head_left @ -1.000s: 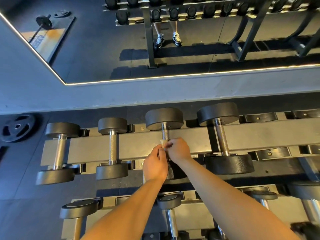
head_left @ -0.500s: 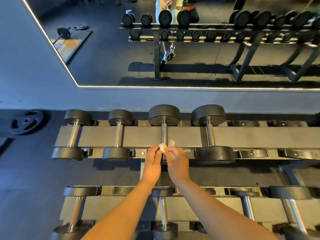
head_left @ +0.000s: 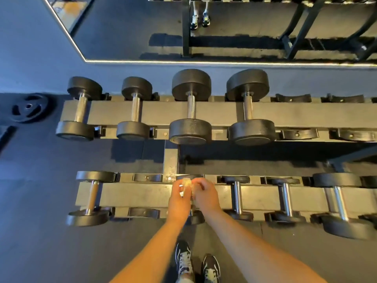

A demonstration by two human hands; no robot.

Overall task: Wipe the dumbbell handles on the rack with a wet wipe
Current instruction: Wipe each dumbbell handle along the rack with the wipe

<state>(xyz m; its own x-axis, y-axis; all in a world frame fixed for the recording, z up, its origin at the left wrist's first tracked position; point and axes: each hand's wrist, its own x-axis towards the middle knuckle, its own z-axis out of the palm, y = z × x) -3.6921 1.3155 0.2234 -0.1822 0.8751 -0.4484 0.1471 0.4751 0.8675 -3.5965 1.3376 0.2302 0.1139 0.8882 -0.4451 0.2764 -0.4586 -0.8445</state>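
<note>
Where the fingers sit: the fingers (head_left: 177, 185) of the left hand (head_left: 179, 202) are curled and pinch the wet wipe (head_left: 186, 183); the right hand (head_left: 206, 198) curls its fingertips against the wipe's other side and seems to pinch it too.
Wipe: bunched into a small pale wad between the two hands, over the far end of a handle.
Handle under the hands: it belongs to a small dumbbell (head_left: 195, 218) on the lower tier (head_left: 142, 194) of the rack. The hands hide almost all of the bar, so I cannot tell whether the wipe touches it.
Step, as I judge it: readying or refolding the wipe before it goes round this bar.
Risk one: a wad this tight would meet the bar with only a small patch and leave parts unwiped.
Risk two: a loose two-handed pinch could drop the wipe into the gap behind the rail.
Risk three: a hard twist might roll the light dumbbell in its cradles.
Room to the left: bare rail and an empty cradle (head_left: 147, 177), with the far-left dumbbell (head_left: 91, 198) well apart.
Room to the right: the next chrome handle (head_left: 237, 198) is near, so the knuckles have less slack there.
Beyond: the upper tier (head_left: 163, 113), carrying four bigger dumbbells, lies well apart from the hands.
</note>
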